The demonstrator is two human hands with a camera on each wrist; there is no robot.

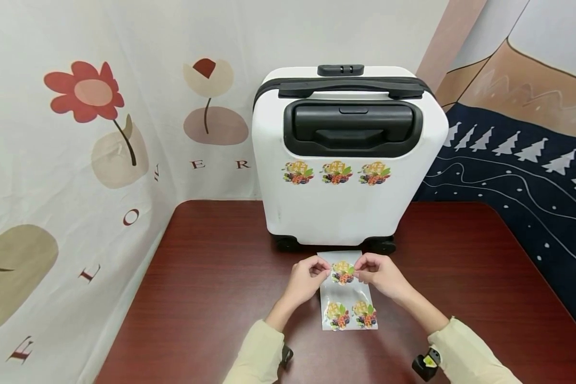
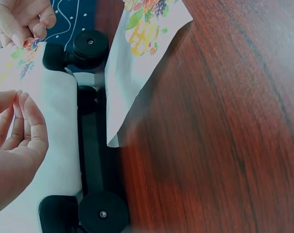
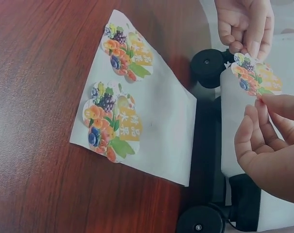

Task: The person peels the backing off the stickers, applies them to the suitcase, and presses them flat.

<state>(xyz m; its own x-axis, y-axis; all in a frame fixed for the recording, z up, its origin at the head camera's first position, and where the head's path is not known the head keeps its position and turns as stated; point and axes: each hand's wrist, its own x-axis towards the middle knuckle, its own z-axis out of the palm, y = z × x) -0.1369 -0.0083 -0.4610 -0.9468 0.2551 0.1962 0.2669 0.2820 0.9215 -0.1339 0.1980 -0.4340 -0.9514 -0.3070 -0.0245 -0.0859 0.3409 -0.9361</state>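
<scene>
Between my two hands a fruit-print sticker (image 1: pixel 342 272) is held up in front of the suitcase. My left hand (image 1: pixel 307 277) pinches its left edge with thumb and fingertips. At the opposite edge my right hand (image 1: pixel 381 274) pinches it the same way. In the right wrist view the sticker (image 3: pixel 253 75) shows colourful fruit and yellow lettering. Below the hands lies a pale backing sheet (image 1: pixel 345 293) bearing two more such stickers, its surface slightly curled. The white suitcase (image 1: pixel 331 213) stands upright just behind, with a row of three matching stickers (image 1: pixel 336 173) under its handle recess.
The suitcase rests on black wheels (image 1: pixel 380 245) on a dark red wooden table (image 1: pixel 211 277). Its black telescopic handle (image 1: pixel 352 122) is folded down. Printed cloth (image 1: pixel 163 80) hangs behind and to the left; a dark blue tree-patterned cloth (image 1: pixel 509 186) hangs at right.
</scene>
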